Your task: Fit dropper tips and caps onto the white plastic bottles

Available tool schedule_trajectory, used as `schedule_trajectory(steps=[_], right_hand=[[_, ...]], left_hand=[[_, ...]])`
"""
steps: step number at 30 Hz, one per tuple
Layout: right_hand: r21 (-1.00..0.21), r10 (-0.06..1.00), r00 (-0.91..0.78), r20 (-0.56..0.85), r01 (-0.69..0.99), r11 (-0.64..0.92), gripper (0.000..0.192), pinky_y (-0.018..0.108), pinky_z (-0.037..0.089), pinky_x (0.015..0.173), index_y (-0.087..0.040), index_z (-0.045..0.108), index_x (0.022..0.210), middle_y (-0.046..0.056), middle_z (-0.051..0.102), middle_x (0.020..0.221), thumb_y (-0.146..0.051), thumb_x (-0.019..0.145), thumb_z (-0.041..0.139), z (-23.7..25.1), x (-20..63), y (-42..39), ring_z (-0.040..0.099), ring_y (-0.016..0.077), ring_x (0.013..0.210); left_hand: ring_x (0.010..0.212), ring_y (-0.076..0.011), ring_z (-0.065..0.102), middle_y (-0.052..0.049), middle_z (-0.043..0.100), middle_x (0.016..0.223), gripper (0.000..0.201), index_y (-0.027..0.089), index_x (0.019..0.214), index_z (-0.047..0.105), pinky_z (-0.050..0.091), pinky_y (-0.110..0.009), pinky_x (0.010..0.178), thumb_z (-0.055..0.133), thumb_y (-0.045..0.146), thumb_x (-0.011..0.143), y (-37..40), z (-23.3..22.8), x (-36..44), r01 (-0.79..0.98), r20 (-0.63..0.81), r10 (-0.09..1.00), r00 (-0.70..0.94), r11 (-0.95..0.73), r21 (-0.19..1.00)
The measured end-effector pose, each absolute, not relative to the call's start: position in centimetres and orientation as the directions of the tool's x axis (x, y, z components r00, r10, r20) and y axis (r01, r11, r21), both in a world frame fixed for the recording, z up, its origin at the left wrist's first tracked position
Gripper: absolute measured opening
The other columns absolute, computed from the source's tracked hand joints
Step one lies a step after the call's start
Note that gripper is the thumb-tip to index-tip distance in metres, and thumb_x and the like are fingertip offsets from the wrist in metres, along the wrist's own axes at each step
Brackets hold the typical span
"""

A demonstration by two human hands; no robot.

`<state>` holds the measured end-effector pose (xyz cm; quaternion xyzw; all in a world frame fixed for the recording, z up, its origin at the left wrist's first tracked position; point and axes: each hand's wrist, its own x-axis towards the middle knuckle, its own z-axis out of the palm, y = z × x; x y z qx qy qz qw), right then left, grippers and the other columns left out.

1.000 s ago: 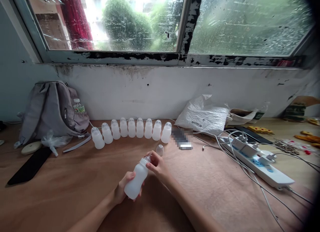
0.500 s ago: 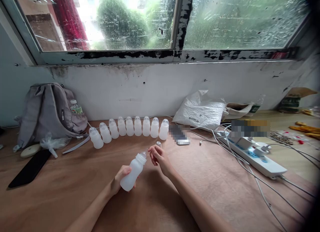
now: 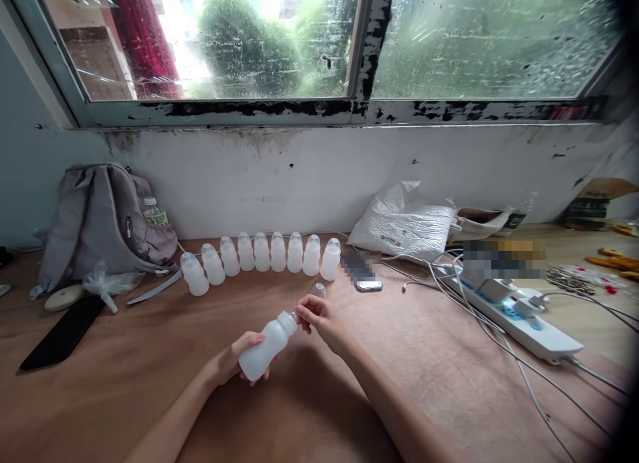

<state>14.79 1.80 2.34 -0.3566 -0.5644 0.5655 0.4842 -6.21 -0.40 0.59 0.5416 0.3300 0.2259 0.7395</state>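
My left hand point(image 3: 245, 358) is wrapped round a frosted white baby bottle point(image 3: 264, 351), which tilts with its top up and to the right. At that top end is a clear teat point(image 3: 294, 318), pinched by the fingertips of my right hand point(image 3: 318, 318) and partly hidden by them. Just behind my right hand a clear bottle cap point(image 3: 318, 290) stands on the wooden table point(image 3: 210, 423). Further back, several similar baby bottles point(image 3: 278, 252) stand upright in a curved row, with clear caps on top.
A grey backpack point(image 3: 100, 223), a black flat case point(image 3: 62, 336) and a plastic bag point(image 3: 106, 287) are at the left. Right of the row lie a phone point(image 3: 368, 285), a silver mailing bag point(image 3: 407, 223) and a white power strip point(image 3: 544, 336) with trailing cables.
My right fingers have closed in on the teat, where before they hovered beside it. The bottle in my left hand has tilted slightly further toward the right.
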Motion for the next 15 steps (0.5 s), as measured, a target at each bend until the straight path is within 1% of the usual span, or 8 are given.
schedule_trajectory(steps=[3,7,9,10,12,14,15], right_hand=[[-0.980,0.948,-0.271,0.168,-0.146,0.132,0.022,0.022,0.035,0.045,-0.016,0.059,0.072,-0.001,0.054,0.060,-0.039,0.073,0.060,2.4,15.1,1.9,0.045,0.0088,0.051],[-0.976,0.947,-0.268,0.177,-0.173,0.134,0.018,0.024,0.040,0.050,-0.017,0.063,0.076,-0.001,0.053,0.064,-0.035,0.071,0.063,2.3,15.5,2.2,0.047,0.0095,0.053],[-0.969,0.957,-0.217,0.194,-0.194,0.152,0.016,0.025,0.042,0.052,-0.018,0.064,0.077,-0.001,0.054,0.069,-0.032,0.069,0.064,2.1,15.7,2.4,0.049,0.0101,0.056],[-0.966,0.963,-0.180,0.202,-0.200,0.165,0.015,0.026,0.043,0.053,-0.019,0.064,0.077,0.000,0.055,0.072,-0.031,0.069,0.064,2.0,15.7,2.5,0.049,0.0104,0.057],[-0.964,0.973,-0.110,0.203,-0.199,0.178,0.014,0.026,0.044,0.054,-0.019,0.065,0.077,0.001,0.056,0.077,-0.030,0.067,0.064,1.8,15.8,2.7,0.049,0.0102,0.057],[-0.967,0.980,-0.072,0.185,-0.191,0.169,0.016,0.025,0.044,0.052,-0.019,0.065,0.079,0.000,0.056,0.074,-0.030,0.067,0.064,1.6,15.9,2.8,0.048,0.0096,0.055],[-0.970,0.983,-0.063,0.175,-0.184,0.161,0.016,0.025,0.043,0.051,-0.019,0.065,0.079,0.000,0.055,0.071,-0.031,0.068,0.064,1.5,15.9,2.8,0.047,0.0094,0.054]], left_hand=[[0.036,-0.0079,0.046,-0.007,0.059,0.057,0.052,0.007,0.088,0.059,0.020,-0.017,0.031,0.037,0.052,0.079,-0.3,0.9,-6.3,0.033,-0.258,0.665,0.701,0.331,0.943],[0.037,-0.0083,0.045,-0.007,0.058,0.059,0.054,0.007,0.091,0.058,0.019,-0.018,0.031,0.033,0.053,0.081,-0.2,0.9,-6.8,0.041,-0.301,0.635,0.712,0.390,0.920],[0.039,-0.0089,0.046,-0.007,0.059,0.061,0.056,0.007,0.092,0.058,0.020,-0.018,0.032,0.033,0.055,0.080,-0.1,0.9,-7.0,0.026,-0.301,0.652,0.696,0.396,0.918],[0.041,-0.0094,0.047,-0.008,0.059,0.063,0.055,0.007,0.093,0.058,0.022,-0.018,0.034,0.034,0.055,0.080,0.0,0.9,-7.1,0.000,-0.276,0.689,0.670,0.371,0.929],[0.051,-0.0113,0.051,-0.009,0.061,0.074,0.050,0.009,0.099,0.056,0.030,-0.019,0.039,0.041,0.052,0.079,0.3,1.0,-7.1,-0.077,-0.165,0.825,0.540,0.243,0.967],[0.067,-0.0147,0.055,-0.009,0.061,0.087,0.044,0.012,0.104,0.053,0.040,-0.021,0.052,0.049,0.047,0.077,1.0,1.0,-7.4,-0.117,-0.002,0.957,0.291,0.037,0.992],[0.077,-0.0167,0.056,-0.008,0.060,0.092,0.043,0.014,0.105,0.053,0.042,-0.023,0.060,0.053,0.044,0.076,1.5,1.0,-7.7,-0.108,0.080,0.986,0.146,-0.065,0.992]])
